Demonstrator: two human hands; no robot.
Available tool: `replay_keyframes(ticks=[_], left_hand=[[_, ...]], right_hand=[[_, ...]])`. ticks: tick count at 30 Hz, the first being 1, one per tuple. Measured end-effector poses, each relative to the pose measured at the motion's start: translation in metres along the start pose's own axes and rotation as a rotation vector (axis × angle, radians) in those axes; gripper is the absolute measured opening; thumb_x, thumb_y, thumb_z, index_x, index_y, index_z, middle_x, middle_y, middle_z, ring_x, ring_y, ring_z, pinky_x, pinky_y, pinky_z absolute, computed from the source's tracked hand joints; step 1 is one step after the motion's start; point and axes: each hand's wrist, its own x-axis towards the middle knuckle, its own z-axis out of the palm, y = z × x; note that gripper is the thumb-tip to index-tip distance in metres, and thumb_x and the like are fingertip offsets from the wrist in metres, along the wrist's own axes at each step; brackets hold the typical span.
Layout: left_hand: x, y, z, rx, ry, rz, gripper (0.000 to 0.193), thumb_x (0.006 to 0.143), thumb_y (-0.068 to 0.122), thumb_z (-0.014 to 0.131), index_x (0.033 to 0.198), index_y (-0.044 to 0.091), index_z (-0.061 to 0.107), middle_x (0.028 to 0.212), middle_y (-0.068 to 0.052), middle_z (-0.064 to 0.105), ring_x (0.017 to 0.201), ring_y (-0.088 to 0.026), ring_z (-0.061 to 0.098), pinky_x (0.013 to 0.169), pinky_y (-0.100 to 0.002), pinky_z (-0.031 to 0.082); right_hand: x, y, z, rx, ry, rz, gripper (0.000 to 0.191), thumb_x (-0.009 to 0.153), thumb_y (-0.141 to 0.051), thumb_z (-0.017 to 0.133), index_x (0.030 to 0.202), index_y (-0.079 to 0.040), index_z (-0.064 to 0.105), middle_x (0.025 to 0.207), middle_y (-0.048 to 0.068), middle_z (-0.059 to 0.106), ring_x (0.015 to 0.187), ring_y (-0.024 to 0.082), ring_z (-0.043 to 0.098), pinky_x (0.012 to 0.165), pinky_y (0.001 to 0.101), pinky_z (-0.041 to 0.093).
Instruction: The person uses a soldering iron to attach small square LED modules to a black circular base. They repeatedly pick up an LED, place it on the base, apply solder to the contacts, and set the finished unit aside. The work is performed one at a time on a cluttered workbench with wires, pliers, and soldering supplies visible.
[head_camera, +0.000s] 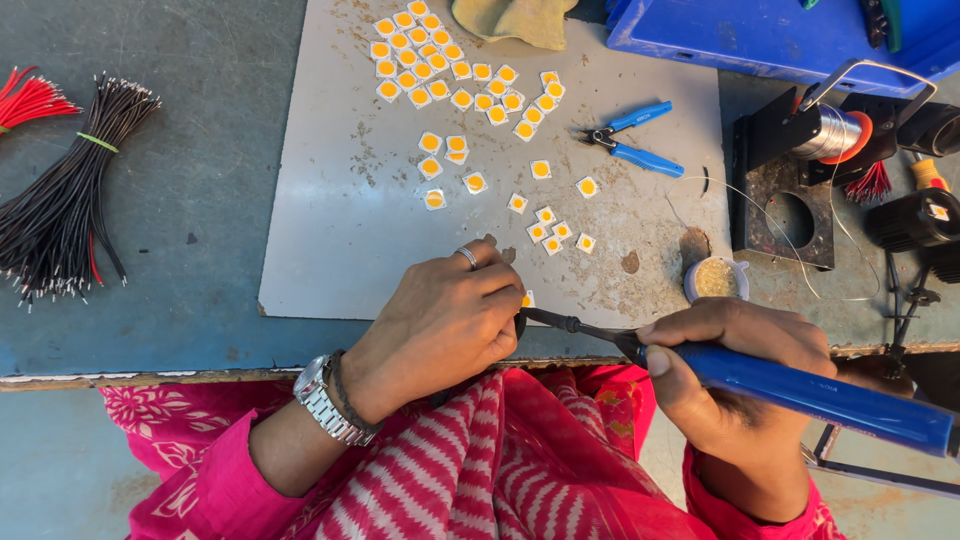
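Observation:
My left hand (445, 320), with a ring and a metal wristwatch, is curled at the near edge of a grey metal sheet (330, 230). It pins a small white square chip with a yellow centre (527, 298) under its fingertips. My right hand (735, 365) grips the blue handle of a soldering iron (820, 392), whose dark tip reaches left to the chip by my left fingers. Several more yellow-centred chips (450, 80) lie scattered across the sheet.
Blue-handled cutters (630, 140) lie on the sheet. A small pot of flux (716, 279) sits at its right edge. A solder wire spool (835, 133) on a black stand is at the right. Bundles of black wires (70, 190) and red wires (30, 100) lie left.

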Motion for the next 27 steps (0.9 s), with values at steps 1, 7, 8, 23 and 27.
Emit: replay_keyframes(ticks=[1, 7, 8, 23, 27], left_hand=[[0.0002, 0.0001, -0.0002, -0.001, 0.001, 0.002, 0.005, 0.075, 0.007, 0.067, 0.076, 0.003, 0.07, 0.091, -0.004, 0.072, 0.094, -0.024, 0.066, 0.071, -0.037, 0.056], [0.0002, 0.0006, -0.0007, 0.008, 0.006, 0.004, 0.005, 0.075, 0.006, 0.067, 0.077, 0.003, 0.07, 0.091, -0.004, 0.071, 0.094, -0.024, 0.066, 0.072, -0.037, 0.057], [0.0001, 0.0006, -0.0008, 0.009, 0.004, 0.002, 0.005, 0.075, 0.005, 0.067, 0.077, 0.003, 0.07, 0.091, -0.004, 0.071, 0.094, -0.024, 0.066, 0.072, -0.037, 0.057], [0.0014, 0.0007, -0.0008, 0.003, 0.0, -0.005, 0.007, 0.074, 0.008, 0.068, 0.077, 0.004, 0.071, 0.091, -0.004, 0.071, 0.095, -0.025, 0.066, 0.072, -0.038, 0.057], [0.0002, 0.0011, -0.001, 0.016, -0.005, -0.009, 0.005, 0.074, 0.007, 0.067, 0.077, 0.004, 0.071, 0.091, -0.004, 0.071, 0.096, -0.024, 0.066, 0.072, -0.038, 0.057]], right_hand=[[0.0006, -0.0018, -0.0007, -0.004, 0.004, 0.017, 0.014, 0.079, -0.015, 0.074, 0.085, -0.002, 0.072, 0.075, 0.006, 0.071, 0.053, 0.008, 0.066, 0.052, 0.0188, 0.046], [0.0042, -0.0087, -0.0047, 0.022, 0.051, 0.064, 0.015, 0.083, -0.018, 0.074, 0.085, -0.003, 0.071, 0.079, 0.005, 0.072, 0.059, 0.008, 0.067, 0.058, 0.019, 0.048], [0.0045, -0.009, -0.0046, 0.018, 0.05, 0.058, 0.015, 0.084, -0.018, 0.073, 0.086, -0.003, 0.071, 0.08, 0.005, 0.072, 0.058, 0.008, 0.067, 0.057, 0.0181, 0.048], [0.0067, -0.0043, 0.0013, 0.019, -0.008, 0.013, 0.013, 0.083, -0.016, 0.075, 0.083, -0.003, 0.072, 0.077, 0.005, 0.073, 0.055, 0.008, 0.068, 0.053, 0.0187, 0.047], [0.0044, -0.0061, -0.0018, -0.002, 0.0, 0.021, 0.013, 0.083, -0.015, 0.075, 0.086, -0.003, 0.072, 0.074, 0.005, 0.072, 0.058, 0.009, 0.068, 0.057, 0.0193, 0.049]])
